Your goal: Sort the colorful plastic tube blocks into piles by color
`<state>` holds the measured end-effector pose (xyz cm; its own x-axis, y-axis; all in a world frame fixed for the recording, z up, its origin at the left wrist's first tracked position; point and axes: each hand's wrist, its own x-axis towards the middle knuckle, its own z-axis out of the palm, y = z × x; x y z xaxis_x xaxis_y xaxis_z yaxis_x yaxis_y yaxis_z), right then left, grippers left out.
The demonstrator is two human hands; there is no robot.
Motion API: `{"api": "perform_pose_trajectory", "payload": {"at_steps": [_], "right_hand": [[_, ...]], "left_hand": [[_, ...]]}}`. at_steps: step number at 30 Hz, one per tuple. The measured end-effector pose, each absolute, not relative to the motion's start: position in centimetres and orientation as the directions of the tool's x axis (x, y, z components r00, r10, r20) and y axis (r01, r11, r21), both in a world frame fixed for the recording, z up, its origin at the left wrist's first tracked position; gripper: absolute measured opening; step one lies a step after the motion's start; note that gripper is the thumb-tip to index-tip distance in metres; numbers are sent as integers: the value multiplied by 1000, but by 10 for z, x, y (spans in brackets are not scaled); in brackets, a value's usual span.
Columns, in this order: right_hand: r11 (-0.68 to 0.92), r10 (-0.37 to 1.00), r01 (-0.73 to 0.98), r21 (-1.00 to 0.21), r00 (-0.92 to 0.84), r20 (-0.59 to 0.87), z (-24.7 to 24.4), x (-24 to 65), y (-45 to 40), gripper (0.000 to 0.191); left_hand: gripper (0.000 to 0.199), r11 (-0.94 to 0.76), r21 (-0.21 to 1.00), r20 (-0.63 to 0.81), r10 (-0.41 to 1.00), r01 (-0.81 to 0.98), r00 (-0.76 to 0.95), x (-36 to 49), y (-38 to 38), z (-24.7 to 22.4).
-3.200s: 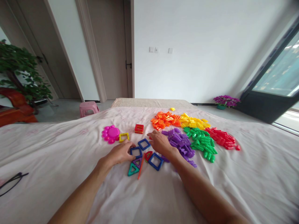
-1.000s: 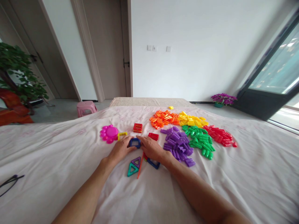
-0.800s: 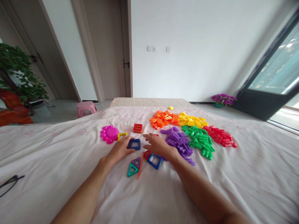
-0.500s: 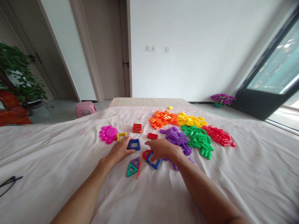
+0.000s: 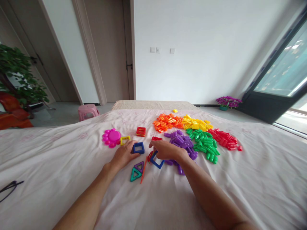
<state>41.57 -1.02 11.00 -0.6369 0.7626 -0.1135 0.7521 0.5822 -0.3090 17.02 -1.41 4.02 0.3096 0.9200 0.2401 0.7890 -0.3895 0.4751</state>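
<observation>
Broadly, we face a white wall [image 5: 203,38] at twelve o'clock, with a pale, creased cloth [image 5: 148,204] spread before us. On it, counting from our right hand [image 5: 167,149], we have a purple pile [image 5: 184,143] of plastic pieces at two to three o'clock, a green pile [image 5: 205,142] beyond it, a red pile [image 5: 224,139] farther out near three, an orange pile [image 5: 168,122] at twelve and a yellow pile [image 5: 197,122] between one and two. With that hand we grip the right-hand blue frame [image 5: 155,165] at its seven to eight o'clock, fingers curled in narrowly, tips partly hidden. With our left hand [image 5: 122,155] we pinch the left-hand blue frame [image 5: 138,152] at its two o'clock, between thumb and fingers. From the left hand, we see a pink flower-shaped piece [image 5: 112,137] at eleven, a teal triangle [image 5: 132,175] at five, a purple triangle [image 5: 139,164] at four, a red stack [image 5: 141,135] at one, and a thin orange stick [image 5: 144,170] beside the purple triangle.
</observation>
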Motion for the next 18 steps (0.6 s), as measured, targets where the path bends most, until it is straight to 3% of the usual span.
{"api": "perform_pose_trajectory", "payload": {"at_steps": [5, 8, 13, 18], "right_hand": [[522, 828, 779, -348, -561, -14, 115, 415, -8, 42], [477, 852, 731, -488, -522, 52, 115, 413, -5, 36], [378, 900, 531, -759, -403, 167, 89, 403, 12, 22], [274, 943, 452, -849, -299, 145, 59, 384, 24, 28]], "left_hand": [[42, -518, 378, 402, 838, 767, 369, 176, -19, 43], [30, -528, 395, 442, 827, 752, 349, 180, -21, 44], [43, -428, 528, 391, 889, 733, 237, 178, -15, 36], [64, -320, 737, 263, 947, 595, 185, 176, -13, 32]]}}
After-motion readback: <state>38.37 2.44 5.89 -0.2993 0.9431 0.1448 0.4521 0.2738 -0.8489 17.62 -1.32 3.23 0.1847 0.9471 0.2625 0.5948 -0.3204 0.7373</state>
